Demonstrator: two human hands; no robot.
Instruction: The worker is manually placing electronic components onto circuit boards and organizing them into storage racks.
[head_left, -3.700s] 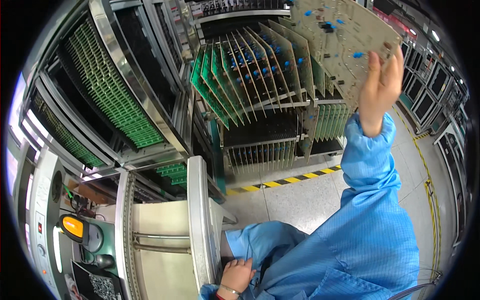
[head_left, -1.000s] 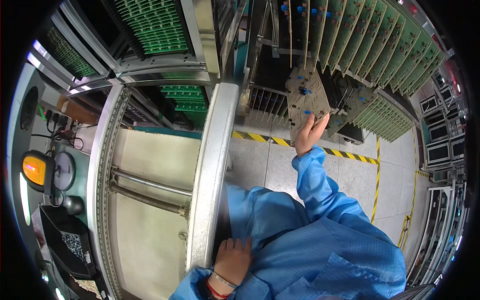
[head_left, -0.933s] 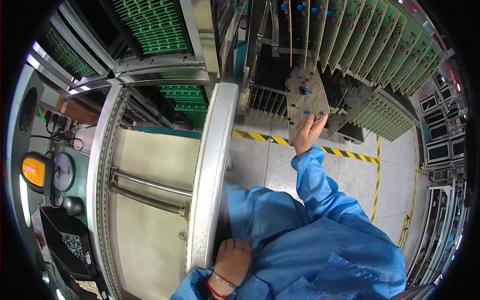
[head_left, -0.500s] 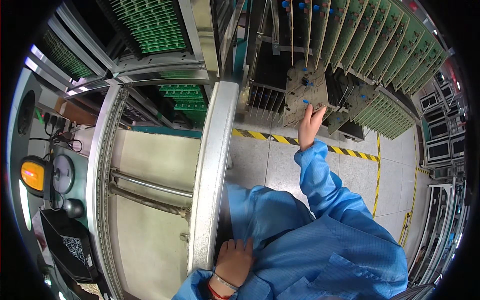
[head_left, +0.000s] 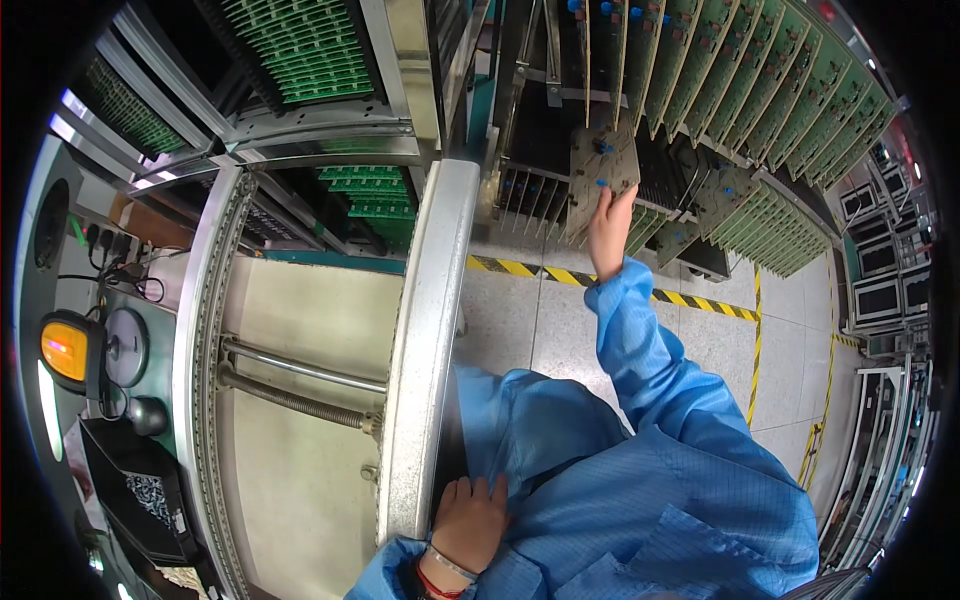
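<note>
Tan circuit board point(head_left: 590, 210) hangs at the front edge of the rack point(head_left: 554, 94), below the upper boards point(head_left: 760, 95), fingers of the right hand point(head_left: 608, 232) pinching its side, likely sparing its blue components point(head_left: 603, 147), while the left hand point(head_left: 468, 525) rests loosely spread, nothing visible gripped.

no readable text, labels or numbers, yellow-and-black striped tape point(head_left: 702, 306) marking the grey floor point(head_left: 500, 335)
</note>
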